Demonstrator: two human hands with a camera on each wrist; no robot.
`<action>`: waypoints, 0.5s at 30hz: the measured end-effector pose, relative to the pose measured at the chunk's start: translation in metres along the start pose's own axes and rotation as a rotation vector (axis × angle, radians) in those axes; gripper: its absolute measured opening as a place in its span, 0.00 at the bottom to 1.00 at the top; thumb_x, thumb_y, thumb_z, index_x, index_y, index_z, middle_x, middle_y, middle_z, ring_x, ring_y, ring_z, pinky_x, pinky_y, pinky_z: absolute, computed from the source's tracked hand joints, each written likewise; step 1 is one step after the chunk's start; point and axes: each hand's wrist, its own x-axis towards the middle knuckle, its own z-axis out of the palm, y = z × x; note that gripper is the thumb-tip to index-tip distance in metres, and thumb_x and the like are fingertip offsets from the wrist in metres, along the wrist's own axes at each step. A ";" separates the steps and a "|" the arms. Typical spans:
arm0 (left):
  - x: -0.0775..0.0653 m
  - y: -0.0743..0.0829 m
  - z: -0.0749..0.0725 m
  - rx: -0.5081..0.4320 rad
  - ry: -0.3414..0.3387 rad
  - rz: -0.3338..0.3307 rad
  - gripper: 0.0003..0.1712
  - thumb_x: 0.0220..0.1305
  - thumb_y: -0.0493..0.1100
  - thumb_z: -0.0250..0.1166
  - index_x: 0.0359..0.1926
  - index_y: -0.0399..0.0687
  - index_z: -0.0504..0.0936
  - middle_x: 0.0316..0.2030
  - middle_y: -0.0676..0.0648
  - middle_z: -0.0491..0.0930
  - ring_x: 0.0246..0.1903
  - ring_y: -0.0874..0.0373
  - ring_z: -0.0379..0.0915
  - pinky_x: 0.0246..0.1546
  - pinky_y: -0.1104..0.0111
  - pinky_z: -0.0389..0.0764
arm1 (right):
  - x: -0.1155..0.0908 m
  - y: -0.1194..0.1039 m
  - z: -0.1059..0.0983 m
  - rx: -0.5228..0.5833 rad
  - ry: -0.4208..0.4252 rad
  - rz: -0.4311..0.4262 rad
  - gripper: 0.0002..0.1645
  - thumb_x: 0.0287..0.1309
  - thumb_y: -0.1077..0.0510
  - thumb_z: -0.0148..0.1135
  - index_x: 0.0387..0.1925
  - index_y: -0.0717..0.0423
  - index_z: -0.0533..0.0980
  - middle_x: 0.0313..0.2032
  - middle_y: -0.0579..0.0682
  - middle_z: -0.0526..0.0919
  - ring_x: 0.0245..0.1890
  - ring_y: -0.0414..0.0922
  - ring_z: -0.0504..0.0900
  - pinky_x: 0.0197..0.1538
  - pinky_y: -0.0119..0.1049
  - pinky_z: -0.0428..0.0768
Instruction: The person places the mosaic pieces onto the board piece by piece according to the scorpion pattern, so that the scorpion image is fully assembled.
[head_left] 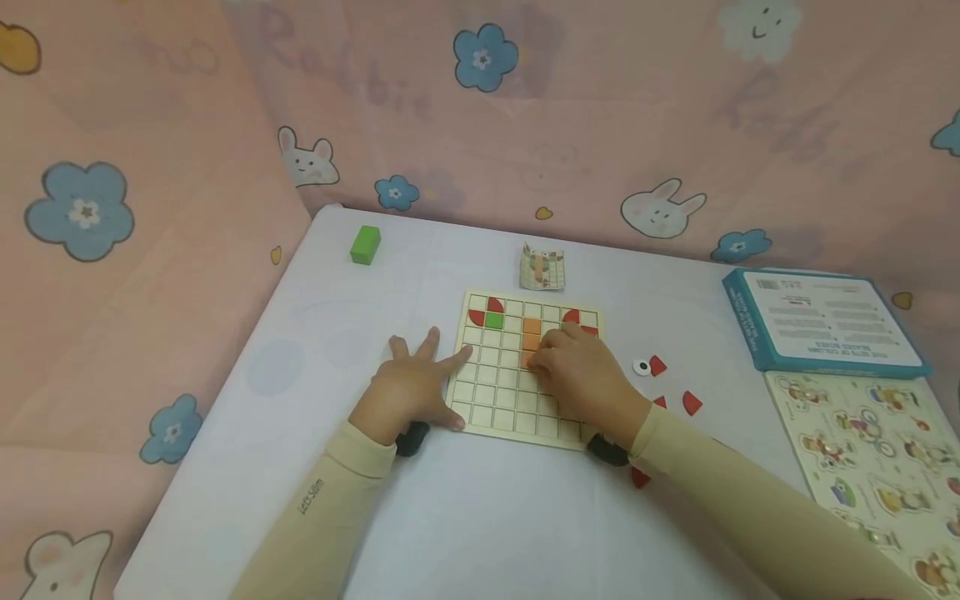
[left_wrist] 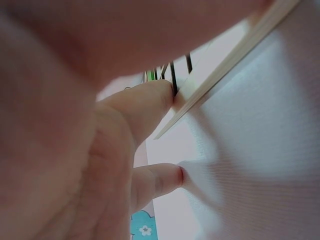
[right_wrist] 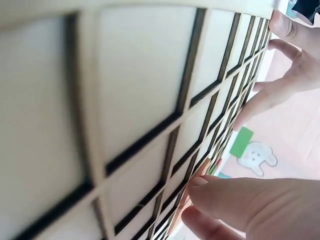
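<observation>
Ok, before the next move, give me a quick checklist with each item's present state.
1. Wooden grid board steadied: ok, the left hand touches its left edge.
2. Upper two orange square tiles in grid cells: ok.
3. Lowest orange square tile seated flat: cannot tell, the right hand covers most of it.
4. Pattern card uncovered: ok, beyond the board's far edge.
5. All red quarter-circle pieces on the board: not ok, several lie loose to the right.
6. Round eye piece on the board: not ok.
</observation>
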 end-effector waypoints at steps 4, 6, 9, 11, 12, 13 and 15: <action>0.000 0.000 0.001 -0.001 -0.001 -0.002 0.64 0.41 0.65 0.80 0.77 0.79 0.53 0.81 0.44 0.39 0.72 0.26 0.38 0.49 0.43 0.78 | -0.003 0.004 0.001 0.034 -0.038 0.020 0.11 0.61 0.57 0.68 0.45 0.46 0.88 0.43 0.47 0.85 0.48 0.49 0.78 0.54 0.43 0.80; 0.001 0.000 0.002 0.002 0.001 -0.002 0.64 0.41 0.65 0.80 0.77 0.79 0.53 0.81 0.44 0.39 0.72 0.26 0.39 0.48 0.43 0.79 | -0.002 0.010 -0.001 0.106 -0.059 0.030 0.11 0.63 0.58 0.65 0.46 0.47 0.87 0.44 0.47 0.85 0.50 0.50 0.79 0.55 0.45 0.79; 0.001 0.000 0.002 0.004 0.002 -0.003 0.65 0.40 0.65 0.81 0.77 0.79 0.53 0.81 0.44 0.39 0.71 0.26 0.40 0.46 0.46 0.80 | -0.002 0.024 -0.014 0.235 -0.064 0.098 0.13 0.68 0.60 0.59 0.48 0.50 0.85 0.47 0.50 0.84 0.52 0.52 0.78 0.58 0.49 0.77; 0.001 0.001 0.001 0.006 0.006 -0.001 0.65 0.40 0.65 0.81 0.77 0.79 0.53 0.81 0.44 0.39 0.71 0.27 0.41 0.45 0.48 0.80 | -0.008 0.036 -0.031 0.292 -0.046 0.170 0.13 0.70 0.59 0.57 0.50 0.52 0.83 0.49 0.52 0.84 0.53 0.53 0.78 0.59 0.52 0.77; 0.001 0.001 0.001 0.007 0.006 0.000 0.65 0.40 0.64 0.81 0.77 0.79 0.53 0.81 0.44 0.39 0.71 0.27 0.41 0.45 0.49 0.80 | -0.013 0.042 -0.039 0.299 -0.040 0.210 0.14 0.71 0.59 0.56 0.51 0.53 0.83 0.50 0.53 0.84 0.54 0.54 0.78 0.59 0.53 0.77; 0.001 0.001 0.000 0.006 0.004 -0.001 0.65 0.40 0.64 0.81 0.77 0.78 0.53 0.81 0.44 0.39 0.71 0.26 0.41 0.45 0.49 0.80 | -0.020 0.047 -0.047 0.299 -0.047 0.256 0.14 0.71 0.58 0.56 0.53 0.53 0.82 0.52 0.55 0.84 0.54 0.55 0.78 0.58 0.54 0.78; 0.000 0.001 0.000 0.007 0.004 0.001 0.65 0.40 0.65 0.81 0.77 0.78 0.53 0.81 0.43 0.39 0.71 0.25 0.40 0.46 0.48 0.80 | -0.037 0.056 -0.059 0.268 -0.093 0.318 0.16 0.71 0.55 0.58 0.55 0.54 0.81 0.53 0.57 0.83 0.55 0.57 0.78 0.57 0.56 0.78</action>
